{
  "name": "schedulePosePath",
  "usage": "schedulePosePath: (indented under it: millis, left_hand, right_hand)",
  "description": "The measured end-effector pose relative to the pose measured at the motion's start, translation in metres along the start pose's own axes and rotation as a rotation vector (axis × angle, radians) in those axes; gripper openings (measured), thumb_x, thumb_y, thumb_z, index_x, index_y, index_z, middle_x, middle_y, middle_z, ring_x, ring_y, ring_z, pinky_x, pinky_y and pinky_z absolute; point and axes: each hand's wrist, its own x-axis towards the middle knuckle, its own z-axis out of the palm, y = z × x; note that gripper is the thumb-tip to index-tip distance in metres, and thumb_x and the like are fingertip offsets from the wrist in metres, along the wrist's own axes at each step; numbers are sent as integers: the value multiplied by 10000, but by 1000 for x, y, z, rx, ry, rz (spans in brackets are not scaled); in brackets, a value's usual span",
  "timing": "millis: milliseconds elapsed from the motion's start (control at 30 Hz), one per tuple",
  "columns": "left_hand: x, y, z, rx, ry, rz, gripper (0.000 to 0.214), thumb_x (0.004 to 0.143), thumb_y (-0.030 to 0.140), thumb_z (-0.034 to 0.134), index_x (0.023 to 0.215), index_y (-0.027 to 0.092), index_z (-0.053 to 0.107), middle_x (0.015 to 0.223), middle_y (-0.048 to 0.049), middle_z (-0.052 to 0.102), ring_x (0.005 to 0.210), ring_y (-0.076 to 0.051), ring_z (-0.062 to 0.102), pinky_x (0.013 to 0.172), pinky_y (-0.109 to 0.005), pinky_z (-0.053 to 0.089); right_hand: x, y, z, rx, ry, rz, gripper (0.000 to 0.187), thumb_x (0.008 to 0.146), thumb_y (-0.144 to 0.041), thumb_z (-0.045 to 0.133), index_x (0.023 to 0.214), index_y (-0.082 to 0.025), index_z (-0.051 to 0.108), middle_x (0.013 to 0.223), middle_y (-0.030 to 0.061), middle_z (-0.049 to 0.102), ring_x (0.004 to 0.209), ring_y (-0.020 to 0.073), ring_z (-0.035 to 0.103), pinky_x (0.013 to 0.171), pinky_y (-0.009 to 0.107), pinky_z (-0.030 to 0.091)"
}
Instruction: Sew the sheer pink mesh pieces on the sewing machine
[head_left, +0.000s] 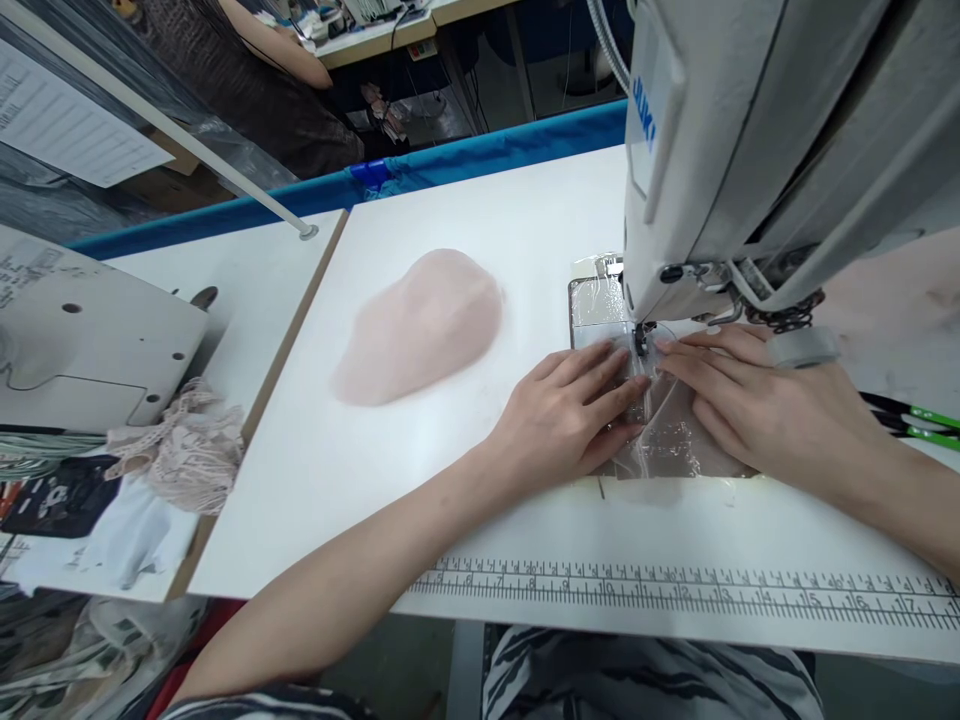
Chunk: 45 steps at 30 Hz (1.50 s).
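My left hand (566, 410) lies flat on the machine bed, fingers stretched toward the needle (641, 340). My right hand (750, 395) mirrors it from the other side, fingers extended and pressing down. Between both hands sits a small sheer, pale piece of fabric (671, 435) on the metal needle plate (596, 310), right under the presser foot. The head of a white sewing machine (750, 130) hangs over the right hand and hides part of it. A pale pink padded cup (424, 325) rests on the white table to the left, apart from both hands.
A printed ruler strip (675, 590) runs along the table's near edge. Lace trim (184, 455) lies bunched at the left beside another machine's base (82, 345). Green-tipped tools (919, 425) sit at the far right. Another person (255, 60) sits beyond the blue table edge.
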Motion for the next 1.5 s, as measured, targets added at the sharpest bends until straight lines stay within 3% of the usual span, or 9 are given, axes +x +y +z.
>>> schedulePosePath:
  millis: [167, 433, 867, 967, 1300, 1500]
  left_hand:
    - [2, -1, 0, -14, -17, -26, 405, 981, 396, 558, 1274, 132, 650, 1352, -159, 628, 1328, -291, 551, 1026, -449, 524]
    - [4, -2, 0, -51, -48, -59, 431, 986, 406, 548, 1312, 134, 620, 1399, -160, 589, 1359, -289, 519, 1057, -476, 498]
    - [4, -2, 2, -37, -24, -62, 415, 982, 395, 555, 1300, 140, 631, 1381, -161, 606, 1339, -292, 539, 1037, -470, 510]
    - [4, -2, 1, -35, -21, -59, 409, 983, 391, 552, 1299, 142, 630, 1378, -160, 608, 1334, -291, 543, 1031, -472, 514]
    - [5, -1, 0, -13, -23, -52, 422, 986, 397, 547, 1296, 127, 640, 1373, -156, 613, 1322, -298, 554, 1033, -451, 517]
    - [4, 0, -1, -23, -65, -79, 431, 994, 413, 527, 1319, 146, 623, 1407, -148, 585, 1363, -280, 515, 1065, -451, 493]
  right_hand:
    - [3, 0, -1, -13, -40, 22, 430, 958, -169, 359, 1293, -133, 628, 987, 139, 757, 856, 284, 681, 750, 428, 510]
    - [3, 3, 1, -98, 0, -14, 434, 973, -185, 342, 1315, -98, 596, 842, 115, 752, 746, 263, 646, 755, 404, 493]
    - [0, 2, 7, -84, -29, 52, 432, 964, -177, 358, 1338, -132, 569, 971, 122, 753, 1037, 303, 644, 746, 380, 479]
    - [-1, 2, 7, -76, -30, 50, 445, 966, -175, 344, 1353, -153, 564, 919, 104, 753, 1023, 293, 641, 747, 374, 471]
    - [-1, 4, 6, -82, -10, -10, 451, 967, -159, 364, 1368, -60, 547, 993, 157, 747, 1005, 298, 638, 783, 381, 459]
    - [1, 2, 1, -100, -89, 32, 420, 987, -175, 368, 1340, -81, 575, 916, 158, 744, 1002, 303, 640, 768, 384, 474]
